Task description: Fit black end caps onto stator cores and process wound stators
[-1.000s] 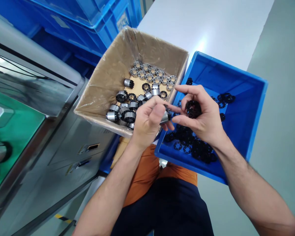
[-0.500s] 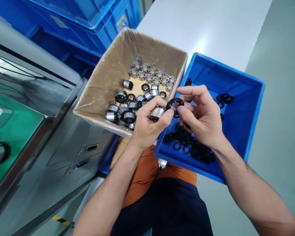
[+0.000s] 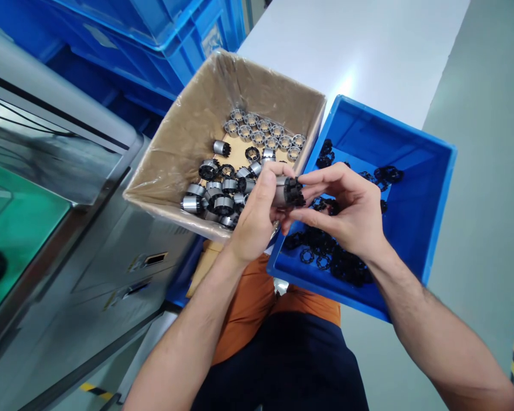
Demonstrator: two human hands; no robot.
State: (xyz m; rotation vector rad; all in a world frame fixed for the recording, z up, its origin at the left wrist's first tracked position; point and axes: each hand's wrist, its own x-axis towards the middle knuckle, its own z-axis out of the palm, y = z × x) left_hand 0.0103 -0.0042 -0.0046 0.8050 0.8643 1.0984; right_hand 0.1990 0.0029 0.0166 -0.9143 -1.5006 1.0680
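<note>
Between two bins, I see left hand [image 3: 257, 220] pinching one metal cylinder [image 3: 280, 193]; right hand [image 3: 346, 214] pinching one black ring [image 3: 294, 192] against it.

No text, label or number is legible on anything here.

A factory floor: stacked blue crates [image 3: 154, 34] upper left, a grey machine [image 3: 60, 188] at left, a carton of metal parts [image 3: 235, 177].

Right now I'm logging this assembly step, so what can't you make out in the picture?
- Head view: the metal cylinder is mostly covered by the left hand.
- How far the black ring sits on it: too small to tell.
- The right hand hides some rings in the blue bin.
</note>
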